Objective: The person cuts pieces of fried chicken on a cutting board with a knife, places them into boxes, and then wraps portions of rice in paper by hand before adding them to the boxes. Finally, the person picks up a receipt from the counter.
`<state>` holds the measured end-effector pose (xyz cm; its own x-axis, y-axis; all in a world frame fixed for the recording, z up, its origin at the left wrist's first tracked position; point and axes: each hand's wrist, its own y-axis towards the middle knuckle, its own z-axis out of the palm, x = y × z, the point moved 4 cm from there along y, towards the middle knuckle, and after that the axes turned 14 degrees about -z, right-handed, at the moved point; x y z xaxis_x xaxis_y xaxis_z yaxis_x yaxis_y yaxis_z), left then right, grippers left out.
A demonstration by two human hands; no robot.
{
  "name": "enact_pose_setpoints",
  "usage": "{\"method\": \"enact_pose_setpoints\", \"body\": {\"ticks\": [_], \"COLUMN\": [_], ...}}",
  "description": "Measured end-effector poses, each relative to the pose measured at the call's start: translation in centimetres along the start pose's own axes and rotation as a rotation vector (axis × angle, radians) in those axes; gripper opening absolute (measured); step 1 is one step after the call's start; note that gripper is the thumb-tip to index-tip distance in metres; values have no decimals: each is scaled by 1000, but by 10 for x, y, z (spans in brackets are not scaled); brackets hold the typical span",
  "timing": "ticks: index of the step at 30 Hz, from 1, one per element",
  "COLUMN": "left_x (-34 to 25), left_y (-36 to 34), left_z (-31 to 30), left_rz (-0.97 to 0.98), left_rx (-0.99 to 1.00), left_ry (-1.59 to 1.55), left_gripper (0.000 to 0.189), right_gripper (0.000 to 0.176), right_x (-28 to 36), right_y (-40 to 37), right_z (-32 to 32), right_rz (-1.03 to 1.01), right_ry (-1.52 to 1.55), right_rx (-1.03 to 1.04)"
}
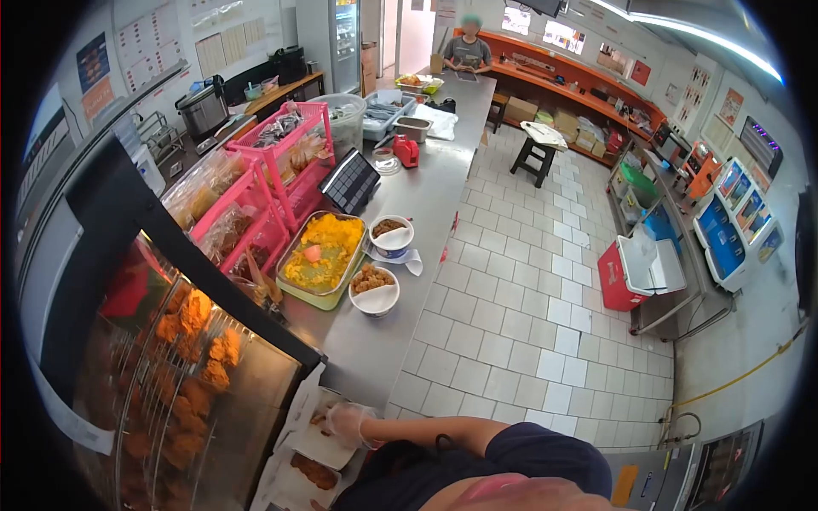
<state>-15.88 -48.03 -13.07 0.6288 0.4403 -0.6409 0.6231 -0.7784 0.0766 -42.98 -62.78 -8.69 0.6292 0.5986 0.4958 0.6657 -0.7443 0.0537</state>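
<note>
In a clear plastic glove, my right hand (345, 423) reaches into an open white takeaway box (328, 451) on the counter by the warmer. Its fingers are closed at a small brown piece of what looks like fried chicken (320, 417), mostly hidden by the glove. Nearer to me, another piece of fried chicken (314, 471) lies in a white box compartment. Only a sliver of my left hand (317, 505) shows at the bottom edge; its fingers are hidden.
A lit warmer with fried chicken (194, 315) stands at left. Along the steel counter (366, 349) are a tray of yellow food (322, 251), two food bowls (373, 289), a tablet (349, 180) and pink baskets (294, 183). A person (467, 53) is at the far end.
</note>
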Motion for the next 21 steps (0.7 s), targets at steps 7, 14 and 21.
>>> {"method": "enact_pose_setpoints", "body": {"ticks": [7, 14, 21], "left_x": [-23, -37, -45], "left_y": [7, 8, 9], "left_z": [7, 4, 4], "left_rz": [5, 3, 9], "left_rx": [-9, -13, -17], "left_ry": [20, 27, 25], "left_gripper": [83, 75, 66], "right_gripper": [51, 50, 45], "right_x": [7, -5, 6], "right_y": [-7, -5, -22], "right_z": [-25, -13, -37], "right_rz": [-53, -31, -174], "right_ry": [21, 161, -52], "right_rx": [67, -119, -93]}}
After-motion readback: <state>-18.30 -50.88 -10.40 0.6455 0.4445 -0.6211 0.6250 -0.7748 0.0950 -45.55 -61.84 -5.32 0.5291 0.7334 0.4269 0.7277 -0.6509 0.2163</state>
